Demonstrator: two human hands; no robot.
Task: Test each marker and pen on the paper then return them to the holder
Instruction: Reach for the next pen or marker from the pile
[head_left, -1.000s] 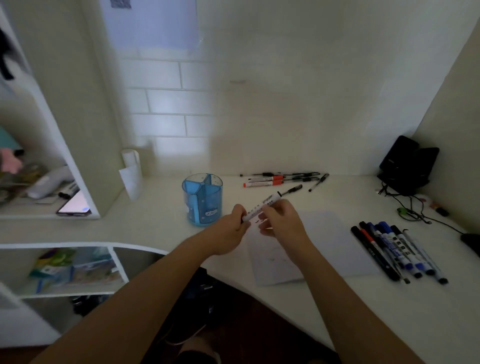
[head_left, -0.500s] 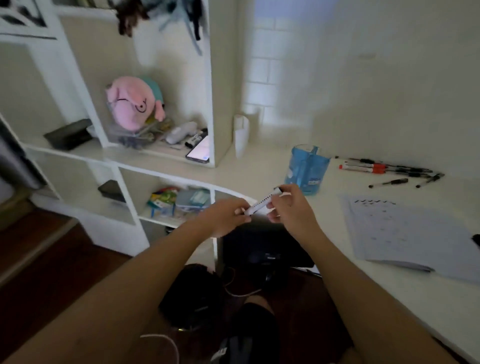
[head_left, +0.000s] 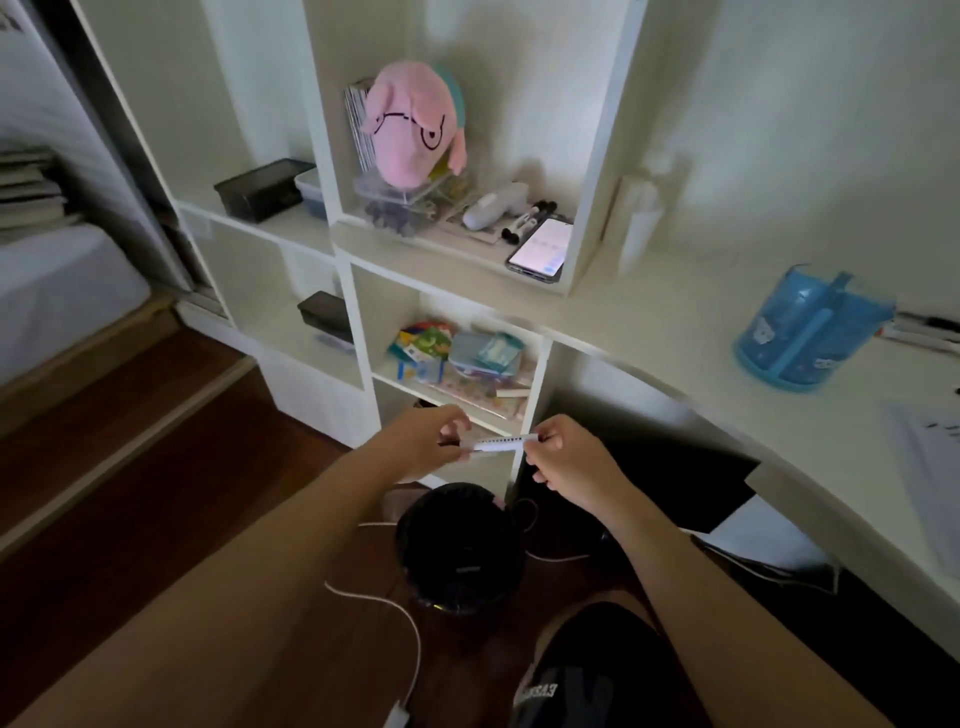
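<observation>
Below the bench (head_left: 675, 322) edge, in front of white shelving, a white marker (head_left: 498, 444) with dark print on its barrel lies nearly level between two hands, over the dark floor. The left hand (head_left: 421, 441) takes the marker's left end, its grip closed on the barrel with the fingers curled; the right hand (head_left: 566, 462) pinches the right end between thumb and fingertips, its grip likewise closed on the marker. Blur hides whether the cap is seated. The blue translucent holder (head_left: 810, 332) stands upright on the bench to the right, well apart from the marker. The paper (head_left: 930, 467) lies on the bench nearer the viewer than the holder, cut by the frame edge; pens (head_left: 924, 327) lie just beyond the holder. On a shelf sit a pink plush toy (head_left: 410, 124) and a lit phone (head_left: 540, 249). A black round container (head_left: 457, 545) stands on the floor beneath the hands, beside a white cable (head_left: 410, 623).
</observation>
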